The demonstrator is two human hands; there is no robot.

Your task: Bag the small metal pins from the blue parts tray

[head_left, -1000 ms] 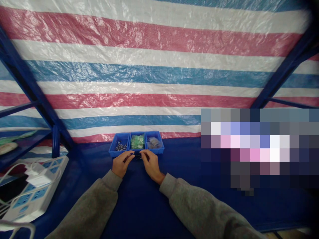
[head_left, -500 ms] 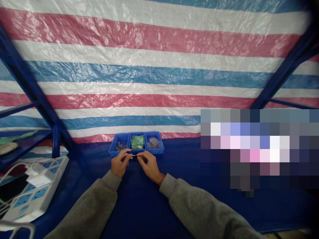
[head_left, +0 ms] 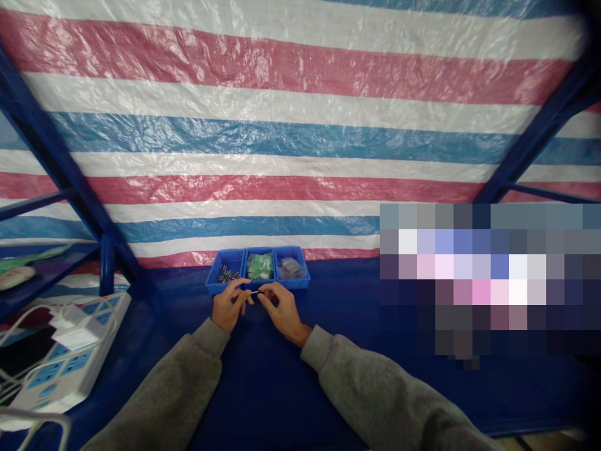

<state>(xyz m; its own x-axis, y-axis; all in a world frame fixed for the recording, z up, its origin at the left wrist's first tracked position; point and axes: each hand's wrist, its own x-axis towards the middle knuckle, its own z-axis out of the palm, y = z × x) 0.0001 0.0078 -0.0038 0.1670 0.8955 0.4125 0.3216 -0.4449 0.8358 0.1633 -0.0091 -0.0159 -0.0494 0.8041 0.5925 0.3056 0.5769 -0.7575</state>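
Just in front of the blue bins, a small thin pale piece [head_left: 255,292] spans the gap between my two hands; it is too small to name. My left hand [head_left: 229,305] is closed at the piece's left end, one finger raised above it. My right hand [head_left: 283,308] pinches the other end between thumb and fingertips. Behind my left hand, the left bin [head_left: 213,285] holds several small dark and silvery metal pieces [head_left: 228,274]. Green-and-white small packets [head_left: 260,266] fill the middle bin, and clear bags [head_left: 291,268] lie in the right one.
The blue table [head_left: 277,382] runs beneath my arms. On the left lies a white power strip [head_left: 77,369] with plugs and cables. Blue frame posts [head_left: 107,266] rise at the side, and a striped plastic sheet [head_left: 282,144] hangs behind. A pixelated patch covers the right.
A second ago my fingertips were close together with dark thin bits near the right hand. Since then the pale piece has come into sight between them; my left fingers have shifted slightly around it.
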